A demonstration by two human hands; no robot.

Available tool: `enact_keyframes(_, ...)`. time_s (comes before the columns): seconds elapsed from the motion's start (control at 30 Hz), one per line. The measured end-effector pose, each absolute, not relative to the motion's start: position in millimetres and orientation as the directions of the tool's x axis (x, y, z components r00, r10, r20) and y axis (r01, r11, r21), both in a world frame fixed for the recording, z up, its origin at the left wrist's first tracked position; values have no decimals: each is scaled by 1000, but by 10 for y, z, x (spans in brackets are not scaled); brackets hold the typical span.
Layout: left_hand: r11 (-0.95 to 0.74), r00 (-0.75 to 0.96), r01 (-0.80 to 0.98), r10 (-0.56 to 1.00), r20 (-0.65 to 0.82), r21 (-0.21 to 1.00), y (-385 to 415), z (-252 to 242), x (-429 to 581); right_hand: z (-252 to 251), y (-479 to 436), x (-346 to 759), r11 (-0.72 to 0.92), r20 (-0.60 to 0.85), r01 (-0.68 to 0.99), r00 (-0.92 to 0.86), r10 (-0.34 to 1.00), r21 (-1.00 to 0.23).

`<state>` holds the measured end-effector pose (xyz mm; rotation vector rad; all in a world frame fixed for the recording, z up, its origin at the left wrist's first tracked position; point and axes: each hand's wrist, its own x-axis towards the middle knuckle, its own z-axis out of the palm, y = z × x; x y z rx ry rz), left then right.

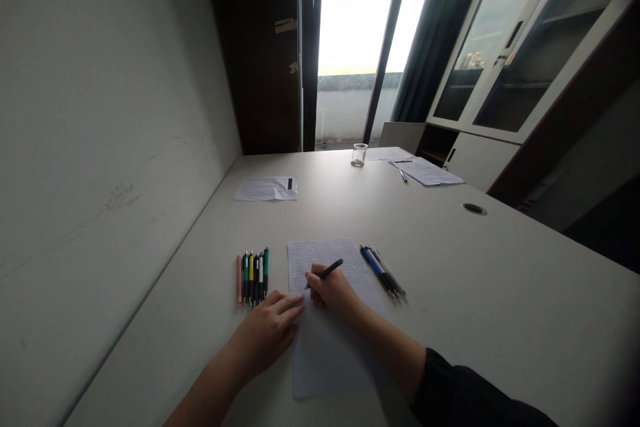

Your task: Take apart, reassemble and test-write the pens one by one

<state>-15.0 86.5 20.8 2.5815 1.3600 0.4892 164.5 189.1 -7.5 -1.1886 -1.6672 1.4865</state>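
A sheet of paper lies on the table in front of me, its upper part covered with lines of writing. My right hand grips a black pen, whose tip is at the paper just below the written lines. Fingers extended, my left hand rests flat at the sheet's left edge and holds nothing. Just beyond it, several pens with coloured barrels stand in a row, a pink one at the left end. Blue, black and grey pens lie slanted to the right of the sheet.
The white table meets a wall on the left. Farther off are a printed sheet, a glass cup, stacked papers with a pen, and a cable hole. A glass-doored cabinet stands at right.
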Motion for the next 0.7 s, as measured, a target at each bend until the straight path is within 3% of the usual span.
enact_keyframes(0.4,-567,529,756,824,204,327,864,221,-151,-44,1881,1649,-25,-105,198,-405,908,-980)
enact_keyframes(0.7,-573,530,758,819,219,312,864,218,-148,12,1919,1732,-8,-42,113,-297,954,-994)
